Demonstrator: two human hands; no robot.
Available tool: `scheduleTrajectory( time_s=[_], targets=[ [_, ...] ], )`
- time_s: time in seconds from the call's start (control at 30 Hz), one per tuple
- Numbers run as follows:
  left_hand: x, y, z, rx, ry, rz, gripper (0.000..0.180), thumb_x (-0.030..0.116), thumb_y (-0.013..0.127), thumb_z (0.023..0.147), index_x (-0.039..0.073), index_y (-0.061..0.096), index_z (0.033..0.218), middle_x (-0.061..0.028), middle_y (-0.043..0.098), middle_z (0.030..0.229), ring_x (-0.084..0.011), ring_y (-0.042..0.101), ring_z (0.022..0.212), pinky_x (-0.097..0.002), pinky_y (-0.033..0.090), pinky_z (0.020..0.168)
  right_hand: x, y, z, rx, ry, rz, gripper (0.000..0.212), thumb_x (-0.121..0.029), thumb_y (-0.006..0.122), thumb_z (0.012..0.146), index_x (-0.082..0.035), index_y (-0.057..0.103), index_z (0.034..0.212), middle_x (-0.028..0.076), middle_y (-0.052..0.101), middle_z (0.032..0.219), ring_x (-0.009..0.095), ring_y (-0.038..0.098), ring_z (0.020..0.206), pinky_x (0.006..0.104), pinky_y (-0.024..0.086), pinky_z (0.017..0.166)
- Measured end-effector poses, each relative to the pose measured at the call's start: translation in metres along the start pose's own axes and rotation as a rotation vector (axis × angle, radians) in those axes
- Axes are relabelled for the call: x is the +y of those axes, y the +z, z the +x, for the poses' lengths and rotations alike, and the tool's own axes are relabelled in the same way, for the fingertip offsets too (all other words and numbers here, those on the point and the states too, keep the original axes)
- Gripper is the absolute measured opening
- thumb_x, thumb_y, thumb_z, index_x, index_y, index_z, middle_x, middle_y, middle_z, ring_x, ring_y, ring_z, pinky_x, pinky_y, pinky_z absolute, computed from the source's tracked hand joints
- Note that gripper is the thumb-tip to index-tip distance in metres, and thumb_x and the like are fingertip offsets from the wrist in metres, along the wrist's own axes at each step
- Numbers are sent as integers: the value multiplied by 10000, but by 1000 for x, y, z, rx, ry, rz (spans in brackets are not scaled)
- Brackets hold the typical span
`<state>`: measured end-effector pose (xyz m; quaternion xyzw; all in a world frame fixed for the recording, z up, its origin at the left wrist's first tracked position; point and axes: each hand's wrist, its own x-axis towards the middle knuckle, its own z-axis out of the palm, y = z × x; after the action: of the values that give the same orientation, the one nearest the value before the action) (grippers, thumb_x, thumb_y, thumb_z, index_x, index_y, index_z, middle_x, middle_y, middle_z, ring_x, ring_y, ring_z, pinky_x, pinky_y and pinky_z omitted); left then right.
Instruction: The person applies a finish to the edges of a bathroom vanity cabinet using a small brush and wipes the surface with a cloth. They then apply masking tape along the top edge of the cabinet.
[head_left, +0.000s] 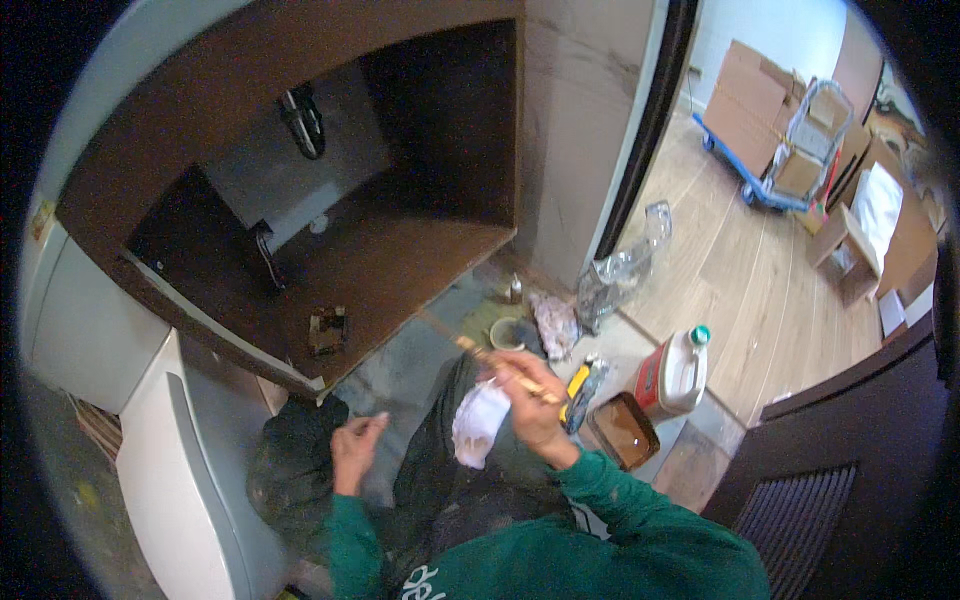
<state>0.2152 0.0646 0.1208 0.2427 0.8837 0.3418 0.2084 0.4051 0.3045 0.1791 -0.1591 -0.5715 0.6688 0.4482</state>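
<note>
My right hand (535, 405) is closed around a slim wooden paintbrush (482, 352), its tip blurred and pointing up and left toward the cabinet. A stained white cloth (480, 425) hangs just below that hand, over my leg; whether the fingers also grip it I cannot tell. My left hand (355, 450) rests by my left knee, fingers loosely bent and apart, with nothing visible in it. Ahead is an open brown cabinet (430, 265) with a small dark box (327, 330) on its floor. A tray of brown liquid (625, 430) lies to the right of my right hand.
Beside the tray stand a red and white jug (675, 375) with a green cap and a yellow-handled tool (577, 382). A small cup (508, 334), crumpled rag (556, 325) and clear plastic (625, 270) lie farther off. A toilet (165, 480) is close left, a dark door (850, 470) right.
</note>
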Motion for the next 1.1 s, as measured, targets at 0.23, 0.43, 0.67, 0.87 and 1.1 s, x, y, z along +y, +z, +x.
scheduleTrajectory(
  time_s=[0.23,0.43,0.67,0.87,1.1],
  targets=[
    [115,69,-43,-317,-92,-1161,611,452,423,1028,-119,563,1191,-241,644,1199,-332,653,1094,-406,523,941,22,30,-95,-257,-2,-171,313,-117,700,889,-2,659,1177,140,728,974,218,712,847,313,544,735],
    [143,16,-14,-193,88,-604,463,347,463,1019,-77,638,1081,-175,719,971,-216,714,748,-308,557,676,57,-34,-73,-270,-223,-577,358,-177,757,818,-33,673,1135,131,706,905,264,673,763,341,527,685],
    [143,-48,16,-86,142,-109,399,330,539,970,-36,684,905,-34,578,603,-99,436,461,-289,368,467,115,-52,-21,-82,261,-1123,502,-365,723,831,-27,616,1187,173,662,1011,337,670,868,423,522,746],
    [114,-46,38,-139,149,74,396,316,567,951,-24,692,788,-41,564,600,-140,474,545,-317,396,549,133,-54,0,-187,247,-1043,343,-319,787,787,0,688,865,129,673,789,306,667,746,411,517,690],
    [115,24,26,-279,64,-275,279,229,712,882,-14,741,1014,-49,713,869,-105,620,795,-282,505,760,79,-16,10,-195,446,-325,254,-275,769,833,-29,721,875,35,663,748,87,578,661,264,440,587]
  ],
)
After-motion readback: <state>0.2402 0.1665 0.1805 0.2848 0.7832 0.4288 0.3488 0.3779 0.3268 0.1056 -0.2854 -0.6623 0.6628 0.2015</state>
